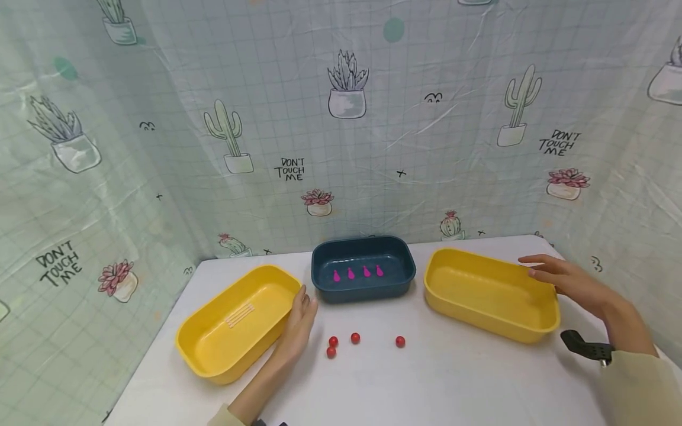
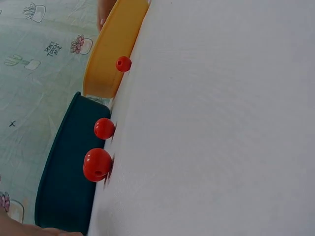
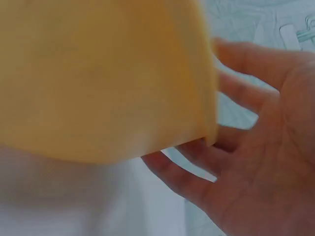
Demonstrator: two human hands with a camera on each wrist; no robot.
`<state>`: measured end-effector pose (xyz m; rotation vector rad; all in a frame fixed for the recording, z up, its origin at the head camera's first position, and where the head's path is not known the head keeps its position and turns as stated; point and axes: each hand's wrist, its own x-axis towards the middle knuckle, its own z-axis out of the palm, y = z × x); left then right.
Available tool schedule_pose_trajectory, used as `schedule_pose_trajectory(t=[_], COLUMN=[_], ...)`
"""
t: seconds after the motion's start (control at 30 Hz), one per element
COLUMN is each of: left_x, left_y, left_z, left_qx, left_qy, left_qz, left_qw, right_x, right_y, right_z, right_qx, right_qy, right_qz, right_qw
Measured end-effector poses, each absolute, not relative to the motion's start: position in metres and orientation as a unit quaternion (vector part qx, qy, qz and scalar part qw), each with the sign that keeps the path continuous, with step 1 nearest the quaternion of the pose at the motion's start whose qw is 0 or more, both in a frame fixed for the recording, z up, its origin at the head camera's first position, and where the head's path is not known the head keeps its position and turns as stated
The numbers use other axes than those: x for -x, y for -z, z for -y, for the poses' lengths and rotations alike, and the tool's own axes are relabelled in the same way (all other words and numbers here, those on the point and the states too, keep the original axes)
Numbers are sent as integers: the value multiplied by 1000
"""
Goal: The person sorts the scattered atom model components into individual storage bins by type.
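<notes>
My left hand (image 1: 298, 327) lies along the right side of the left yellow bin (image 1: 205, 371), its fingers fairly straight against the wall near the rim. Several pale sticks (image 1: 240, 315) lie side by side inside that bin. At the far right, my right hand (image 1: 572, 285) touches the outer end of the right yellow bin (image 1: 490, 322). The right wrist view shows its fingers (image 3: 179, 182) spread behind and under the bin's end, not curled round it. Several red beads (image 1: 400, 341) with holes rest on the white table between the hands.
A dark blue bin (image 1: 367, 294) stands at the back middle between the yellow bins, with several pink pear-shaped pieces (image 1: 366, 271) in it. A patterned curtain (image 1: 373, 148) hangs behind and on both sides of the white table (image 1: 405, 390).
</notes>
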<state>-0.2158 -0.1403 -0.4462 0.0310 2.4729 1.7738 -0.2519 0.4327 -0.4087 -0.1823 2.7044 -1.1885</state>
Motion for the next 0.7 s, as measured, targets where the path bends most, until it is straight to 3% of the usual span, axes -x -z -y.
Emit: schedule_pose_trajectory(t=[0.23, 0.47, 0.7], left_x=[201, 198, 204], left_y=[446, 446, 454], left_z=[146, 147, 153], left_qx=[-23, -42, -46], left_qy=[-573, -544, -540], left_qz=[-818, -838, -839], left_qw=[35, 18, 44], right_x=[253, 253, 258], right_y=[428, 446, 457], right_z=[-437, -439, -436], right_qx=[63, 64, 70], right_qy=[477, 564, 633], right_qz=[-866, -812, -760], right_qw=[139, 133, 130])
